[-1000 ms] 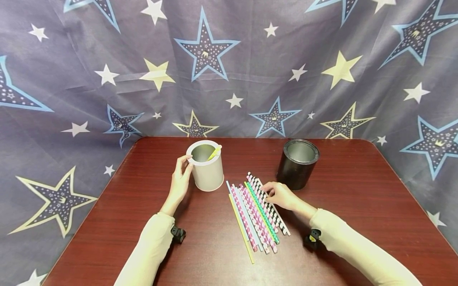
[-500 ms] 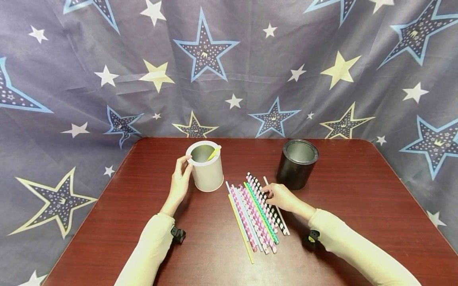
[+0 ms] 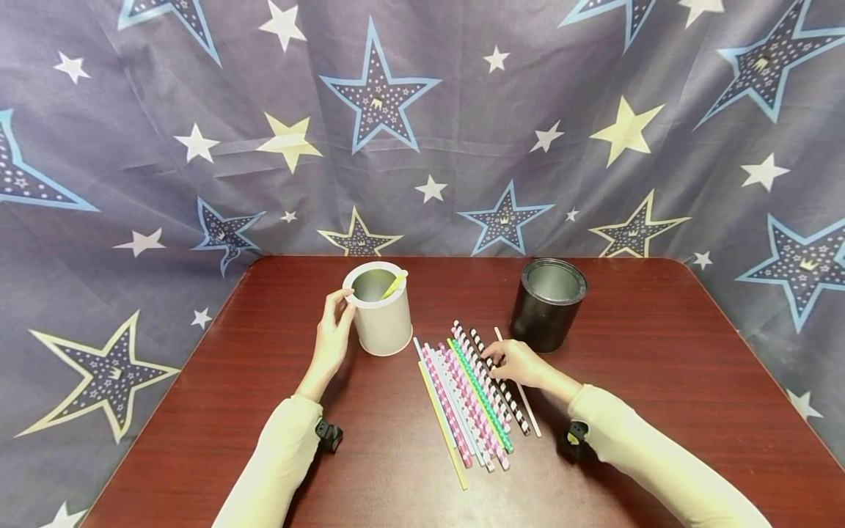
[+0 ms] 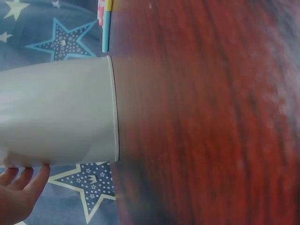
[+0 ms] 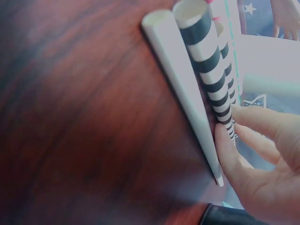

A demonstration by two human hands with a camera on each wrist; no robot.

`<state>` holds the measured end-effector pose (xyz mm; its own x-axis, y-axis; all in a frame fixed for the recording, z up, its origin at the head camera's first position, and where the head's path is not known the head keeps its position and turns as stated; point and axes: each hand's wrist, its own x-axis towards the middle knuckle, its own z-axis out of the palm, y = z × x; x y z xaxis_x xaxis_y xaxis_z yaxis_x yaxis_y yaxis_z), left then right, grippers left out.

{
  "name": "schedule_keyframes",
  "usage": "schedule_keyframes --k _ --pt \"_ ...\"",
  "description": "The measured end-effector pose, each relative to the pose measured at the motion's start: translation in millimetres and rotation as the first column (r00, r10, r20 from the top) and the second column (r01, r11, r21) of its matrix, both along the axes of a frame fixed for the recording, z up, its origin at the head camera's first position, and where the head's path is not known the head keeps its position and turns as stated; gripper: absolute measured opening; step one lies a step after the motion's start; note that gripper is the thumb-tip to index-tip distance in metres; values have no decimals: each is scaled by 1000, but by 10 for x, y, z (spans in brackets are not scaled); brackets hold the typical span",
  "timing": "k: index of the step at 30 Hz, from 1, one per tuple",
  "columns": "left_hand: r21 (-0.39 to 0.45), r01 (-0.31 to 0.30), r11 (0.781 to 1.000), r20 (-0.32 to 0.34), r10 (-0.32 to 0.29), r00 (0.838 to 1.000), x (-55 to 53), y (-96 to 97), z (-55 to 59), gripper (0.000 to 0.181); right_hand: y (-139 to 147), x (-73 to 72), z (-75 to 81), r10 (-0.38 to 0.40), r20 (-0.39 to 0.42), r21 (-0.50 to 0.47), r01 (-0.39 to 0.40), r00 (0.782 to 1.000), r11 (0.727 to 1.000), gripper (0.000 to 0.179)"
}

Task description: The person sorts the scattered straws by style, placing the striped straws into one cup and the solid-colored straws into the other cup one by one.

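Note:
My left hand (image 3: pixel 332 337) touches the left side and rim of a white can (image 3: pixel 384 330) with its fingertips. A yellow straw (image 3: pixel 394 284) leans inside this can. In the head view my right hand (image 3: pixel 521 363) is over the right side of a row of paper straws, pinching a black-and-white striped straw (image 5: pixel 208 65) between thumb and fingers. Another black-striped straw shows behind it in the right wrist view. To its right lies a plain white straw (image 3: pixel 528 407), apart from the row at its far end.
Pink-patterned, green (image 3: pixel 485 400), pale blue and yellow straws lie side by side on the brown table (image 3: pixel 264 345). An open black can (image 3: pixel 544 319) stands beyond the right hand. A starry curtain (image 3: pixel 422 147) hangs behind the table.
The white straw has shifted right, away from the striped ones. The black-striped straws have separated from the pink ones at the far end. The left hand keeps its place at the can.

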<state>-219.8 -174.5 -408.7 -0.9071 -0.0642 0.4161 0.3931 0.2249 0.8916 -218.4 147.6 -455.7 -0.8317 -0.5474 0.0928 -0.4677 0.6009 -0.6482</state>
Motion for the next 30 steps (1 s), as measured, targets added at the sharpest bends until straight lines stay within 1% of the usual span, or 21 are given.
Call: schedule_keyframes --k 7,11,14,17,18,21,24,25,28,30 --pt "-4 -4 1000 4 4 1000 14 7 7 31 3 -6 -19 -12 63 -46 15 998 999 26" --pt "-9 -5 1000 5 5 1000 12 9 8 31 11 -6 -8 -39 99 -61 45 994 997 27" --pt "-7 -1 1000 1 1 1000 9 5 7 31 19 -5 -3 -46 147 -120 64 988 991 27" --pt "-6 -2 1000 -4 2 1000 10 -1 3 31 35 -10 -3 -15 185 -235 58 983 970 26" --pt "-7 -3 1000 -4 3 1000 11 -2 2 31 57 -50 -69 19 175 -293 34 984 956 26" --pt "-7 -4 1000 -4 4 1000 8 -2 0 31 69 -50 -45 38 169 -377 29 985 926 26" --pt "-5 -4 1000 0 4 1000 5 -1 -2 31 55 -37 12 3 178 -399 69 984 914 29" --pt "-2 -4 1000 1 4 1000 2 0 -1 31 28 9 106 -34 210 -384 114 977 916 31" --pt "0 -4 1000 4 4 1000 -2 1 -3 31 -2 26 189 -81 237 -380 169 968 909 34" --pt "3 -2 1000 5 2 1000 -4 3 -3 31 -17 32 229 -100 255 -390 197 962 899 34"
